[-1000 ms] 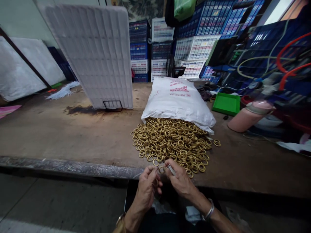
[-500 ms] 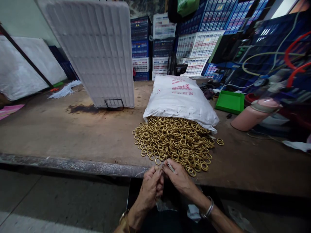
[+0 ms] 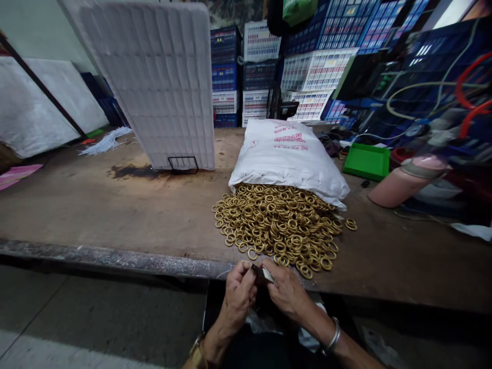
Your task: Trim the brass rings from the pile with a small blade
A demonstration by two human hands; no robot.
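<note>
A heap of brass-coloured rings [image 3: 280, 224] spills from the open mouth of a white sack [image 3: 286, 156] lying on the brown workbench [image 3: 115, 210]. My two hands meet just below the bench's front edge, in front of the heap. My left hand [image 3: 239, 298] is closed in a pinch, fingertips against the other hand. My right hand [image 3: 286, 292] is closed on a small dark and silvery piece [image 3: 263, 273] that I cannot name. A bangle sits on my right wrist, a watch on my left.
A tall white ribbed panel [image 3: 154, 82] stands on a wire foot at the bench's back. A green tray [image 3: 367, 161] and a pink cylinder [image 3: 403, 182] lie to the right, with hoses behind. Stacked blue and white crates [image 3: 265, 72] fill the background. White strands [image 3: 103, 143] lie far left.
Both hands have drawn back from the heap's edge towards me, below the bench edge. The small piece between the fingertips now shows more plainly.
</note>
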